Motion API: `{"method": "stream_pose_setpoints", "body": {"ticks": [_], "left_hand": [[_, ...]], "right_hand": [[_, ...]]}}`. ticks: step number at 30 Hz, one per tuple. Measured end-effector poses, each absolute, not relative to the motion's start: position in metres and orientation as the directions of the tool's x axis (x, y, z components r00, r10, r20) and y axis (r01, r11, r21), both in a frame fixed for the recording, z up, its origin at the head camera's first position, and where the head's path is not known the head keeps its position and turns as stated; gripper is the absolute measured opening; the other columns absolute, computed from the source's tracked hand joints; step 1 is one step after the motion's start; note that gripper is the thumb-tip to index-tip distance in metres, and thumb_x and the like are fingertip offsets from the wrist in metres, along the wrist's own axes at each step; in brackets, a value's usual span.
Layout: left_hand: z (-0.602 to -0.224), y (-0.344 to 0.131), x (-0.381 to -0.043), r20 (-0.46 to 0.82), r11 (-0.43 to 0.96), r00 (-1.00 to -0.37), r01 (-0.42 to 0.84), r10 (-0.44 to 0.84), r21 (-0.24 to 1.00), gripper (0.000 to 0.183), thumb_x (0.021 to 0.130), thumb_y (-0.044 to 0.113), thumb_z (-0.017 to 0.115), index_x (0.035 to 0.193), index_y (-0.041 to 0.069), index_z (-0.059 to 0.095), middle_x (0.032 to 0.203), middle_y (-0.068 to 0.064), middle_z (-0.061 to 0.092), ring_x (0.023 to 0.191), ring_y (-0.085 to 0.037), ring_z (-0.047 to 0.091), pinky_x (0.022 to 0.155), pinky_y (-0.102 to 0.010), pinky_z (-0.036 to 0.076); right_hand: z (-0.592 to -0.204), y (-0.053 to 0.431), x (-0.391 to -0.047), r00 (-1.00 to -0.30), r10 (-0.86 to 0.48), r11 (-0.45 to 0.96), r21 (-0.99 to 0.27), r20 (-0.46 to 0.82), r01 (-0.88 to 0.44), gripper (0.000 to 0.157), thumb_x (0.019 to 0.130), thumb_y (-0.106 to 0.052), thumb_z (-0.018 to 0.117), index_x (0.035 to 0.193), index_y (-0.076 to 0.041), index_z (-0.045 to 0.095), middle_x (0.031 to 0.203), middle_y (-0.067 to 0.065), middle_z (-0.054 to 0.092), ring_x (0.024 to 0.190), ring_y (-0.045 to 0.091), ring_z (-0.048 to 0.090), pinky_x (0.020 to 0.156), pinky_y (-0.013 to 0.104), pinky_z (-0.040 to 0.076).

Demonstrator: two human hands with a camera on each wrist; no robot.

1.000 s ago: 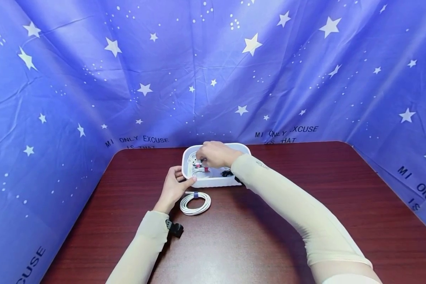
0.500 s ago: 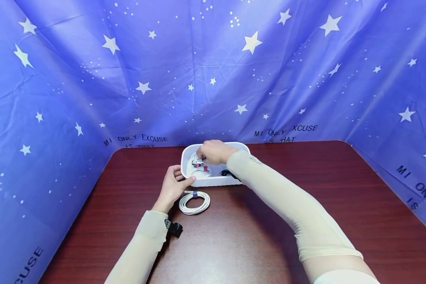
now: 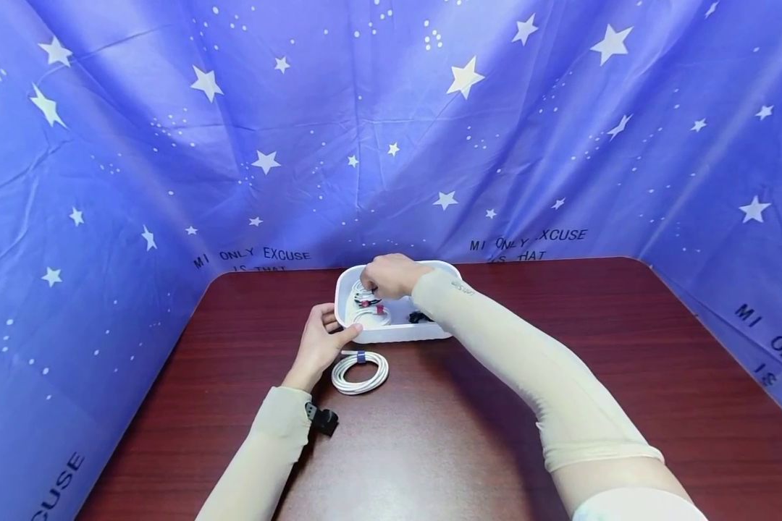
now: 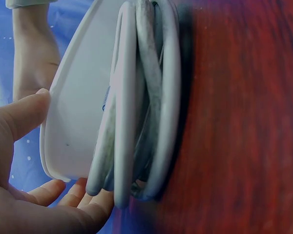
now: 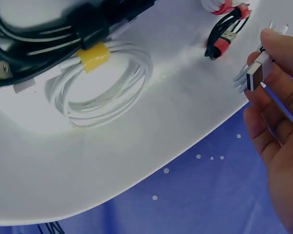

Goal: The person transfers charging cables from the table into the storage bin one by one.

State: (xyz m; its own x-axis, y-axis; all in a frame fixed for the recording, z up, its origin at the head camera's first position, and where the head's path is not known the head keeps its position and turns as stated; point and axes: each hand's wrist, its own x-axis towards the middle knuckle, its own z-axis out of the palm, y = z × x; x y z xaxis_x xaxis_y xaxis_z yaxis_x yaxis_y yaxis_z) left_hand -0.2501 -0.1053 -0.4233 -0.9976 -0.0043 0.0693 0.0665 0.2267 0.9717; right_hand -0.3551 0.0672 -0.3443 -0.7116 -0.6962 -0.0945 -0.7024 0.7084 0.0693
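My left hand point(image 3: 316, 347) grips the left front corner of a white plastic bin point(image 3: 404, 333), thumb at the rim and fingers along the outer side. Over the bin's left half, my right hand point(image 3: 394, 276) pinches a white USB cable point(image 5: 256, 74); its metal plug shows in the right wrist view. Just in front of the bin lies a thick white coiled cable point(image 3: 360, 389) with a blue tie, close before the left hand in the left wrist view. A small black cable point(image 5: 219, 33) with red ties lies in the bin near the right fingers.
Inside the bin are a white coil point(image 5: 144, 73) with a yellow tie, a bundle of black cables point(image 5: 90, 24) and a white cable point(image 5: 212, 6) with a red tie. The dark red table point(image 3: 560, 325) meets a blue star-print curtain point(image 3: 365, 108) behind and at both sides.
My right hand stays over the bin's left part, shifting only slightly, while its forearm swings a little to the left. The left hand holds its place at the corner.
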Motion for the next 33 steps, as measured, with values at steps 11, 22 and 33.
{"method": "stream_pose_setpoints", "body": {"ticks": [11,22,33], "left_hand": [[-0.422,-0.103,-0.251,0.069,0.231,-0.998,0.068,0.003,0.971,0.065,0.078,0.01,0.078,0.13,-0.004,0.041,0.121,-0.025,0.054,0.112,-0.033,0.057,0.091,-0.037,0.05],[-0.421,-0.105,-0.25,0.058,0.219,-0.998,0.056,-0.006,0.974,0.065,0.078,0.009,0.078,0.13,-0.003,0.041,0.121,-0.024,0.054,0.113,-0.032,0.057,0.09,-0.037,0.049],[-0.421,-0.106,-0.25,0.059,0.228,-0.998,0.055,-0.01,0.972,0.065,0.078,0.009,0.078,0.13,-0.003,0.041,0.121,-0.024,0.054,0.113,-0.033,0.057,0.091,-0.038,0.049]], "right_hand": [[-0.35,0.065,-0.361,-0.737,-0.655,0.728,0.123,-0.167,-0.675,0.024,0.077,-0.005,0.059,0.066,-0.024,0.05,0.065,-0.007,0.048,0.065,0.014,0.047,0.061,0.03,0.04],[-0.357,0.056,-0.359,-0.722,-0.666,0.706,0.155,-0.187,-0.691,0.018,0.079,-0.01,0.068,0.07,-0.02,0.056,0.063,-0.006,0.046,0.063,0.013,0.045,0.061,0.03,0.042],[-0.36,0.056,-0.359,-0.723,-0.664,0.705,0.164,-0.192,-0.69,0.02,0.083,-0.009,0.062,0.07,-0.022,0.055,0.071,-0.006,0.056,0.067,0.014,0.052,0.066,0.031,0.047]]}}
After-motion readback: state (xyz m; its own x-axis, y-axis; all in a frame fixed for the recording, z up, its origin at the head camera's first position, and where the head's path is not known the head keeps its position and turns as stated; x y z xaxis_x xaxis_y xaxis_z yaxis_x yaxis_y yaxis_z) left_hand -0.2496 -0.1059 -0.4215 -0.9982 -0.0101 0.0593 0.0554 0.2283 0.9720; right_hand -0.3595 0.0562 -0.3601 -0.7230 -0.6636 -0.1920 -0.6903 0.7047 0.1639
